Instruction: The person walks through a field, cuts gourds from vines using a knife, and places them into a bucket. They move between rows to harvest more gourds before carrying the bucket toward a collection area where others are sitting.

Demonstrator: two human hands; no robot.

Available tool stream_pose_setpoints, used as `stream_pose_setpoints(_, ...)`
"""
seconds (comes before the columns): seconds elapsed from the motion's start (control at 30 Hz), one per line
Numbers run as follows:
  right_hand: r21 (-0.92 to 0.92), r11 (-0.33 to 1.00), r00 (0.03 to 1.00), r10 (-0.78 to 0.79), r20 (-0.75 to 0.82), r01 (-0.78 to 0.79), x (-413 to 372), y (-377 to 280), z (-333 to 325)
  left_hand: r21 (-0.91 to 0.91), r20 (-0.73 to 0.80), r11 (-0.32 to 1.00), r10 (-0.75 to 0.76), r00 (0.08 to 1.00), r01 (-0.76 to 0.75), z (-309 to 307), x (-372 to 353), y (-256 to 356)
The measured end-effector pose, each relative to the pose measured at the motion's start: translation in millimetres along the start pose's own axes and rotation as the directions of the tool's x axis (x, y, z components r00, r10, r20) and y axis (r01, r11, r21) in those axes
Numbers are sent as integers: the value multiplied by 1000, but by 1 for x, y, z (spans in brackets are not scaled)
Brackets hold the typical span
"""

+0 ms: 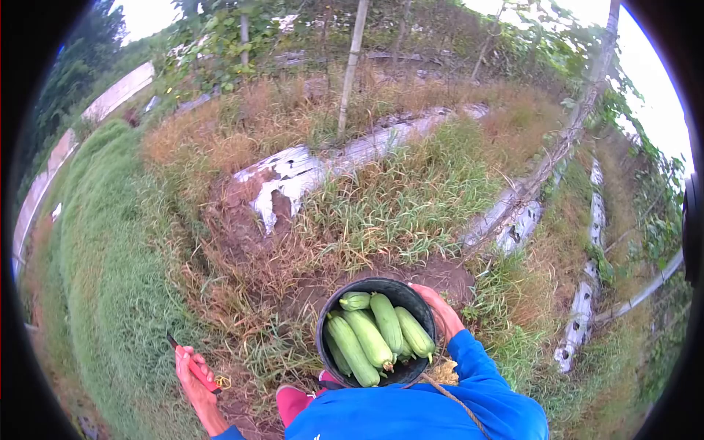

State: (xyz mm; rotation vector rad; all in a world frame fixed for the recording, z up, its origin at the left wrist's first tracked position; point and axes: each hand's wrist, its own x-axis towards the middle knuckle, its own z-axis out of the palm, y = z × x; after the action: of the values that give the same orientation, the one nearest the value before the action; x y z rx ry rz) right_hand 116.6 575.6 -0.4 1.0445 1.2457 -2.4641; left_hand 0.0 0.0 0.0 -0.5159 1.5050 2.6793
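At the lower left, my left hand (193, 387) is closed around the red handle of a knife (202, 373). Its short dark blade points up and away from me, and a bit of yellow string hangs by the handle's end. My right hand (441, 311) grips the right side of a black bucket (402, 291) held against my front; some of its fingers are hidden by the bucket. Inside lie several long, pale green gourds (355, 347), stacked on one another. A brown cord (458, 405) runs across my blue top beside the bucket.
Dry and green grass (411, 198) covers the ground ahead. Torn plastic mulch (293, 172) lies over the planting rows. A wooden post (353, 70) stands in front, and a leaning pole (568, 143) rises at right with vines. A grassy bank (110, 242) runs along the left.
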Motion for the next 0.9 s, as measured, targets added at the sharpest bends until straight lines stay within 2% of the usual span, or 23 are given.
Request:
stream_pose_setpoints(0.07,-71,990,989,-127,-81,122,-32,20,-4,38,20,994,-107,994,107,2,-5,-13)
stream_pose_setpoints(0.1,2,973,973,-230,13,230,68,-28,36,56,105,998,25,994,-31,63,97,33)
stream_pose_setpoints(0.17,1,938,935,-345,83,347,95,-6,-14,115,149,991,-78,986,61,82,113,26)
stream_pose_setpoints(0.2,-1,938,936,-347,61,348,82,-13,-4,144,190,986,-109,976,82,93,125,21)
stream_pose_setpoints(0.27,-260,799,838,-536,102,543,50,-38,52,190,227,977,-138,964,95,112,162,16)
stream_pose_setpoints(0.4,-179,884,896,-444,-30,432,131,-33,-9,217,283,960,-236,930,178,138,254,-12)
stream_pose_setpoints(0.43,-29,937,903,-343,-259,347,105,-70,65,201,294,955,-270,917,217,142,282,-23)
stream_pose_setpoints(0.47,-20,938,900,-337,-275,345,97,-81,98,216,265,948,-289,920,235,142,312,-38)
stream_pose_setpoints(0.57,-431,678,738,-674,-40,596,111,-118,159,239,166,916,-366,916,322,130,398,-80)
stream_pose_setpoints(0.6,-441,671,734,-678,-39,597,128,-136,167,228,172,917,-368,914,326,120,423,-97)
stream_pose_setpoints(0.67,-537,619,703,-708,-65,573,154,-157,181,289,-101,848,-435,895,445,92,465,-118)
stream_pose_setpoints(0.7,-589,594,702,-710,-62,548,163,-172,183,275,-120,846,-442,889,458,93,482,-128)
stream_pose_setpoints(0.73,-933,214,685,-727,45,288,161,-196,216,299,-194,822,-444,875,484,82,491,-135)
stream_pose_setpoints(0.77,-931,198,737,-669,100,306,175,-208,224,304,-304,798,-436,847,520,56,478,-135)
stream_pose_setpoints(0.8,-572,676,760,-636,-134,465,190,-216,229,264,-186,843,-433,882,470,51,466,-126)
stream_pose_setpoints(0.83,-2,898,849,-416,-327,439,209,-224,238,300,-204,860,-366,908,414,43,458,-126)
stream_pose_setpoints(0.87,-3,915,879,-388,-278,403,215,-236,270,273,-230,857,-383,894,438,54,444,-108)
stream_pose_setpoints(0.9,-7,929,903,-362,-232,370,223,-233,278,283,-285,867,-332,899,410,40,449,-102)
